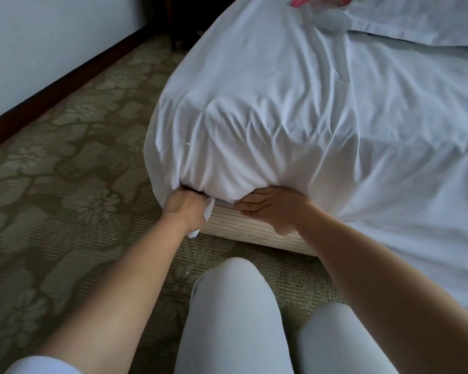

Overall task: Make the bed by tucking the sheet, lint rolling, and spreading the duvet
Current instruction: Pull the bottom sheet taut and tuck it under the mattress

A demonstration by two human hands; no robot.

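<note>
Two hands are down at the corner of the bed. My left hand is pushed under the bunched white sheet at the corner, and its fingers are hidden, so I cannot tell if they are clenched. A bit of sheet hangs just beside that wrist. Left of this hand is the flowery carpet. Between my hands I see the striped bed base. My right hand is palm up, with its fingers curled round the sheet's lower edge, holding it. Far above my right hand, a pillow lies on the bed, with something pink and grey near it that I cannot make out.
</note>
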